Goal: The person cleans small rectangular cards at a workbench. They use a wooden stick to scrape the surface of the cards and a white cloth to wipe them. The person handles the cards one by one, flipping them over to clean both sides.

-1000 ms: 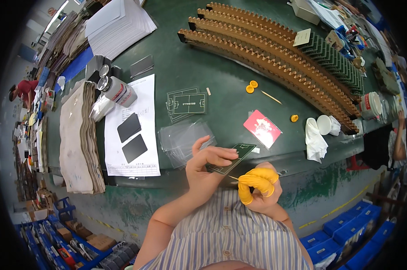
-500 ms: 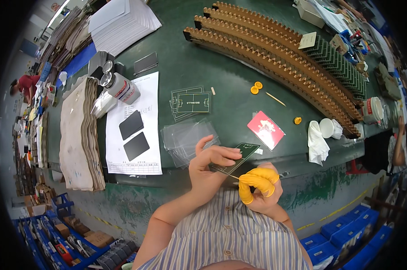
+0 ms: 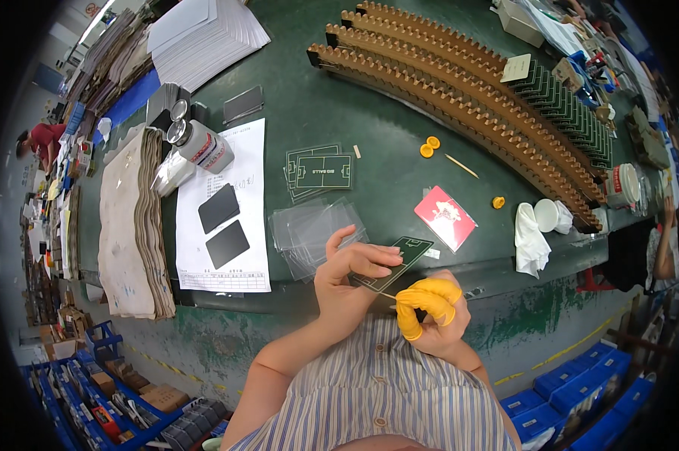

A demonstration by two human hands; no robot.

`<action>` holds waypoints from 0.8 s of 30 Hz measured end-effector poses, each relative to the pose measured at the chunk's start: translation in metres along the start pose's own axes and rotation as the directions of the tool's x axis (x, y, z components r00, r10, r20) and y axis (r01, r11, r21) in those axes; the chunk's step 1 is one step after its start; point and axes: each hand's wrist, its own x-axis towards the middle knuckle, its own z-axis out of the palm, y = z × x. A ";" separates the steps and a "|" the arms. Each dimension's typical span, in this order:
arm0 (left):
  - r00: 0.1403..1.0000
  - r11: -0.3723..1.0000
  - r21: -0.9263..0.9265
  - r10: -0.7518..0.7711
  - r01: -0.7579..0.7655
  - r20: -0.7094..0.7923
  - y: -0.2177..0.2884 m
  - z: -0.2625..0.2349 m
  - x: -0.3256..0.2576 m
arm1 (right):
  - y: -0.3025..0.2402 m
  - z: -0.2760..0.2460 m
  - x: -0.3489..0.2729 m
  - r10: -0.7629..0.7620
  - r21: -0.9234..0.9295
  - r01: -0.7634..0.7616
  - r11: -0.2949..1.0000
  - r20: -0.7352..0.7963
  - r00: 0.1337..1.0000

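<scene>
My left hand (image 3: 345,284) pinches a dark green card (image 3: 404,261) printed with pale pitch lines, held tilted over the table's near edge. In my right hand (image 3: 450,331), yellow finger cots (image 3: 429,301) cover the fingers, which close on a thin wooden stick (image 3: 386,294). The stick's tip reaches the card's lower edge; whether it touches cannot be told. Just beyond my left hand lie clear plastic sheets (image 3: 309,231), with similar green cards (image 3: 324,172) behind them. A red card (image 3: 445,216) in a clear sleeve lies beyond my right hand.
Brown slotted racks (image 3: 444,94) cross the far right, one filled with green cards (image 3: 568,113). Yellow finger cots (image 3: 427,150), a pointed stick (image 3: 461,165) and a white cloth (image 3: 531,244) lie on the right. Leftward are a paper sheet (image 3: 249,195), black cards (image 3: 227,244) and a pump bottle (image 3: 208,150).
My right hand and the stick have shifted very slightly left along the card's edge. My left hand and the green card look nearly still.
</scene>
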 end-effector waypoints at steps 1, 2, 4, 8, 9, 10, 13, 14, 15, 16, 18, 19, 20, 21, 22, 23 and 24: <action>1.000 1.000 -0.009 -0.005 0.005 0.001 -0.001 0.000 0.000 | 0.000 0.000 0.000 0.006 0.009 -0.006 1.000 0.000 1.000; 1.000 1.000 -0.019 -0.010 0.010 0.001 -0.001 -0.001 -0.001 | 0.000 0.000 0.000 0.013 0.018 -0.013 1.000 0.000 1.000; 1.000 1.000 -0.017 -0.008 0.008 0.000 -0.001 -0.001 0.000 | -0.001 0.000 0.000 0.027 0.024 -0.027 0.999 -0.006 1.000; 1.000 1.000 -0.018 -0.002 0.002 -0.001 -0.001 -0.001 0.000 | -0.002 0.000 0.001 0.033 0.027 -0.033 0.999 -0.008 0.999; 1.000 1.000 -0.019 -0.001 0.001 0.000 -0.001 -0.001 0.000 | -0.002 0.001 0.002 0.032 0.027 -0.031 0.999 -0.013 0.999; 1.000 1.000 -0.018 0.000 0.000 0.001 -0.001 -0.001 0.000 | -0.002 0.002 0.002 0.030 0.029 -0.030 0.999 -0.017 0.999; 1.000 1.000 -0.015 0.008 -0.008 -0.001 -0.001 -0.001 0.000 | -0.002 0.002 0.003 0.034 0.033 -0.033 0.999 -0.018 0.999; 1.000 1.000 -0.013 0.011 -0.011 -0.003 -0.002 -0.001 -0.001 | -0.002 0.002 0.003 0.036 0.036 -0.035 0.999 -0.017 0.999; 1.000 1.000 -0.016 0.010 -0.010 -0.004 -0.002 -0.001 -0.001 | -0.003 0.002 0.003 0.042 0.040 -0.041 0.998 -0.022 0.999; 1.000 1.000 -0.018 0.010 -0.010 -0.006 -0.002 -0.002 -0.001 | -0.003 0.002 0.004 0.047 0.044 -0.046 0.998 -0.028 0.998; 1.000 1.000 -0.023 0.010 -0.010 -0.008 -0.002 -0.002 -0.001 | -0.003 0.002 0.003 0.070 0.056 -0.068 0.996 -0.033 0.997; 1.000 1.000 -0.024 0.011 -0.011 -0.009 -0.002 -0.002 -0.001 | -0.003 0.002 0.001 0.088 0.064 -0.086 0.994 -0.034 0.996; 1.000 1.000 -0.026 0.012 -0.012 -0.010 -0.002 -0.002 -0.001 | -0.003 0.002 0.000 0.106 0.072 -0.103 0.992 -0.034 0.994; 1.000 1.000 -0.027 0.013 -0.013 -0.005 -0.002 -0.002 -0.001 | -0.003 0.002 0.000 0.099 0.066 -0.097 0.993 -0.034 0.994; 1.000 0.999 -0.028 0.015 -0.015 -0.001 -0.001 -0.002 -0.001 | -0.003 0.002 0.001 0.093 0.061 -0.090 0.994 -0.033 0.995; 1.000 0.999 -0.029 0.017 -0.017 0.003 -0.001 -0.003 -0.001 | -0.003 0.002 0.001 0.086 0.056 -0.084 0.995 -0.033 0.996; 1.000 0.999 -0.030 0.018 -0.018 0.002 -0.001 -0.003 -0.002 | -0.003 0.002 0.001 0.085 0.059 -0.083 0.995 -0.036 0.996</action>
